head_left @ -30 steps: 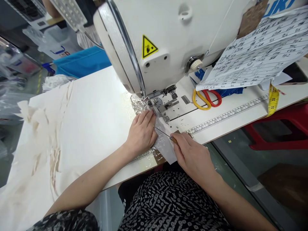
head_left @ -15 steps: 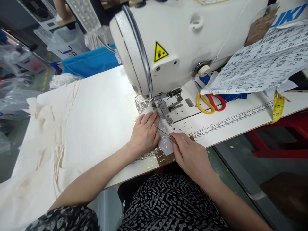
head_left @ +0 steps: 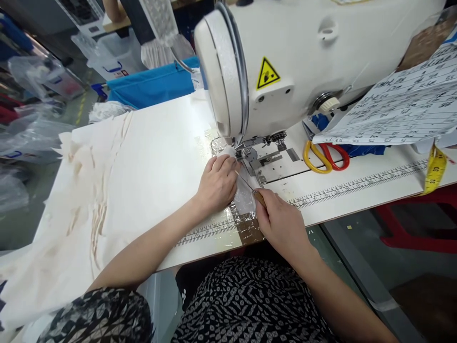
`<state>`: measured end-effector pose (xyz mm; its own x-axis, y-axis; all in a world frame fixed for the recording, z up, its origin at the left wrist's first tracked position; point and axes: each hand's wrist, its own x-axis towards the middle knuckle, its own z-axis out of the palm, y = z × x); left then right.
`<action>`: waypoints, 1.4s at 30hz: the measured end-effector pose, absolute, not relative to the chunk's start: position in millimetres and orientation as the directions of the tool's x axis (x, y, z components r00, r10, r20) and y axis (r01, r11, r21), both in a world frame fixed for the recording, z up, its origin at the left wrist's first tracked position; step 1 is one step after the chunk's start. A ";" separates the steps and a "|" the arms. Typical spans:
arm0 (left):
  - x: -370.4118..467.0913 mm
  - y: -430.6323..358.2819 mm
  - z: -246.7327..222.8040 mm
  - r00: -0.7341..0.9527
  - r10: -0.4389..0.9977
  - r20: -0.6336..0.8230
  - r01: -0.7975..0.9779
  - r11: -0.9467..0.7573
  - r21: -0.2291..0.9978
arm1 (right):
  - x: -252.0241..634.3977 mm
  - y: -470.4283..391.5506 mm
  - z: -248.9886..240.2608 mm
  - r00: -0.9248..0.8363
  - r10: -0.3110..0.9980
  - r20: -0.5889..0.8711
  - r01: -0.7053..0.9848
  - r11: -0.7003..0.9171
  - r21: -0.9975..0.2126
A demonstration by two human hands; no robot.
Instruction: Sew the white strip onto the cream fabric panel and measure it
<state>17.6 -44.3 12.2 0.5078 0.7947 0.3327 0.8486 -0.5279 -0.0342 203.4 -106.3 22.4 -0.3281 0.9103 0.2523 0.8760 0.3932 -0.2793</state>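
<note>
Right, at the middle of the frame the left hand [head_left: 216, 186] lies palm down, fingers stretched out flat and close together, pressing a small white fabric piece [head_left: 245, 197] onto the table [head_left: 153, 157]. It holds nothing; it only pins the piece down. Just to its right, the right hand [head_left: 282, 225] is closed around the wooden handle of a thin awl [head_left: 252, 188], thumb and fingers curled snug on it, and the metal point slants up and to the left across the fabric, ending close to the left fingertips. The fabric piece sits right in front of the presser foot [head_left: 246, 153], its far end bunched at the foot, its near end reaching the shiny tape patch at the table's front edge. Above it all looms the white sewing machine [head_left: 303, 62], filling the upper centre and right, yellow warning sticker facing us. To the right of the needle plate lie scissors [head_left: 325, 156] with one yellow and one red handle, partly under a printed paper sheet [head_left: 400, 109]. A yellow tape measure [head_left: 433, 169] dangles at the right edge. Pale cloth [head_left: 71, 205] spreads over the left of the table.
</note>
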 end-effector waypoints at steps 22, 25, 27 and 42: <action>32.4 -68.2 18.3 0.556 0.778 0.293 0.813 -0.582 -0.001 | 240.2 -130.4 32.1 -0.246 0.891 0.381 0.844 0.390 -0.367; 34.6 -71.2 19.9 0.558 0.788 0.262 0.818 -0.574 -0.015 | 249.7 -130.1 27.4 -0.214 0.903 0.372 0.847 0.362 -0.391; 35.0 -72.3 20.1 0.563 0.788 0.248 0.817 -0.576 -0.025 | 254.1 -129.8 24.0 -0.191 0.915 0.355 0.850 0.335 -0.407; 34.0 -72.7 16.8 0.564 0.785 0.255 0.806 -0.591 0.037 | 255.6 -129.3 20.1 -0.186 0.904 0.386 0.848 0.346 -0.401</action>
